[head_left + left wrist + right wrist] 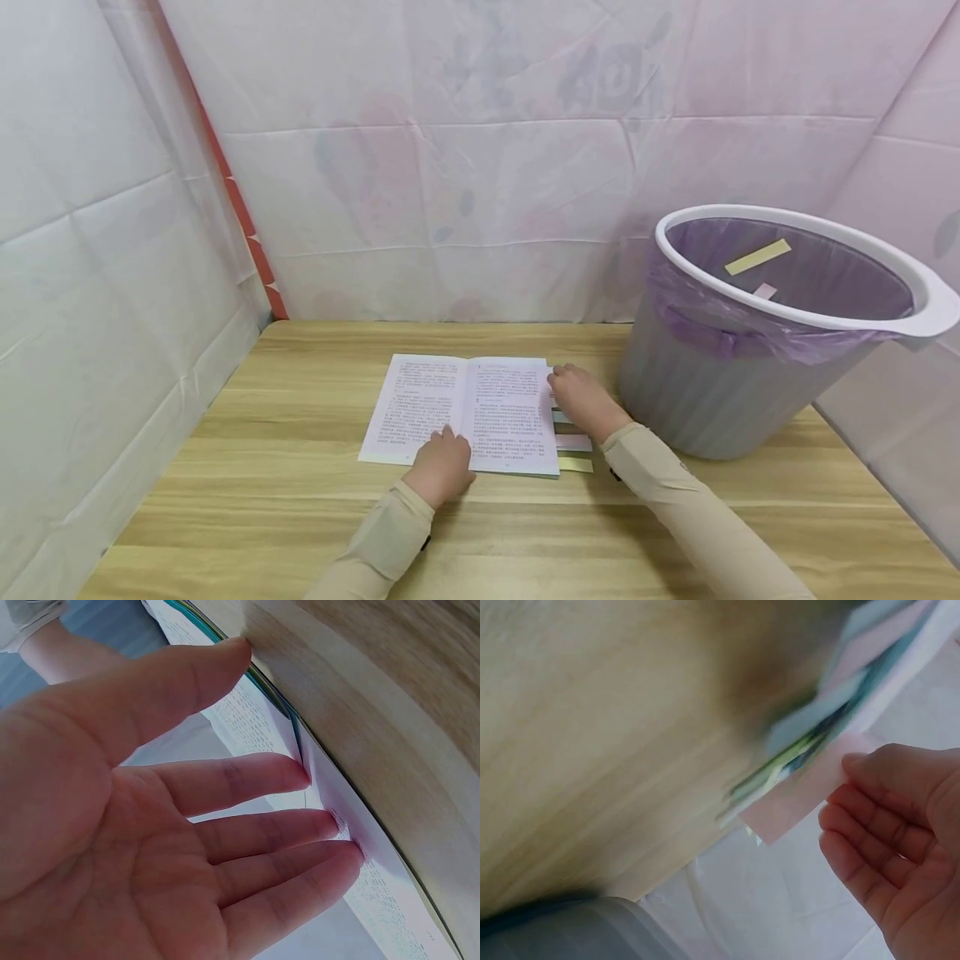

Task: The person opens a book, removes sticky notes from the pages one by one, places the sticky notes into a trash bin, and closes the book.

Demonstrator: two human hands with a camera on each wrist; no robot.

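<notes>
An open book lies flat on the wooden table, its pages full of printed text. My left hand rests at the lower edge near the fold; in the left wrist view its fingers are extended, tips against the page. Beside the upper right edge, my right hand pinches a pink paper tab between thumb and fingers, as the right wrist view shows. Below that hand, another pink tab and a yellow tab stick out from the book's right side.
A grey trash bin with a purple liner stands on the table to the right, close to my right forearm. Inside show a yellow strip and a small pink strip. Pale cloth hangs behind the table and along both sides.
</notes>
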